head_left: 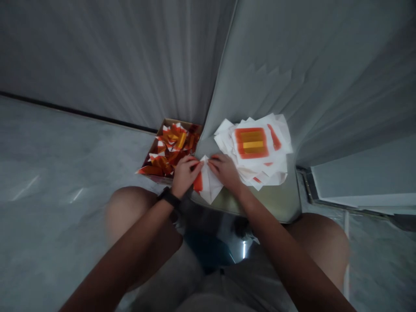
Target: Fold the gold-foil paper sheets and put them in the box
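Note:
A partly folded sheet of white paper with an orange-red patch (pixel 209 186) lies at the front left of a chair seat. My left hand (pixel 186 173) pinches its upper left edge, fingers closed. Opposite it, my right hand (pixel 225 172) grips the upper right edge between thumb and fingers. The paper's tip points away from me between the two hands. Just right of my right hand is a loose stack of white paper sheets (pixel 282 134), the top one bearing an orange-red square with a gold centre.
On the left, a cardboard box (pixel 152 178) holds several folded orange, gold and white paper pieces (pixel 172 141). The pale chair (pixel 273 203) stands between my knees, its back against grey curtains (pixel 130 56). A grey marble-like floor (pixel 65 173) spreads out to the left.

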Demonstrator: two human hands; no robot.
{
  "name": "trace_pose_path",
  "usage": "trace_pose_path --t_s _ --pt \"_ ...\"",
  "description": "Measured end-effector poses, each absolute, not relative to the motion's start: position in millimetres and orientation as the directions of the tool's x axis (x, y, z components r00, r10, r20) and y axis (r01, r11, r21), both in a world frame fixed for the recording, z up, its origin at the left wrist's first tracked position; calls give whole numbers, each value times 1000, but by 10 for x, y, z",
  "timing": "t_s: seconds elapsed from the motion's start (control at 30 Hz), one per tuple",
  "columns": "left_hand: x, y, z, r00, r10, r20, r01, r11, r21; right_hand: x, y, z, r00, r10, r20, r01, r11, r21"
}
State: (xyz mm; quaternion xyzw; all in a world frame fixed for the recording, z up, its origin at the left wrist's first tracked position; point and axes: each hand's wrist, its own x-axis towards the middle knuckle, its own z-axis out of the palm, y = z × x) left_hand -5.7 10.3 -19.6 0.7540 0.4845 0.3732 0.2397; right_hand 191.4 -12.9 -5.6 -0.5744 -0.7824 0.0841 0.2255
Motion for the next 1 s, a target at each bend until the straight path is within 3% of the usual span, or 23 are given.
trace_pose_path --t_s 0.17,0.3,0.37,0.47,0.6,0.77,1.0 --pt "-81 262 -183 332 905 265 542 -413 732 1836 56 13 -106 982 159 867 170 -469" --pt "-108 400 -159 490 833 257 502 -511 698 1827 131 101 -159 983 90 848 183 -497" --pt "-109 466 -158 506 832 228 519 -505 690 1836 53 154 -157 981 118 870 194 -453" --pt "-96 543 -156 497 849 179 513 -454 728 1798 -293 209 -35 962 272 909 144 -390" --pt "-87 591 -128 533 832 155 465 -441 767 1579 -1049 124 145 896 420 893 64 -445" --pt "-98 502 -83 516 843 152 490 -436 755 1302 -1696 -135 161 891 424 891 54 -451" --pt "-89 243 -56 456 886 81 432 -300 851 1410 -1645 -180 229 888 398 896 -33 -443"
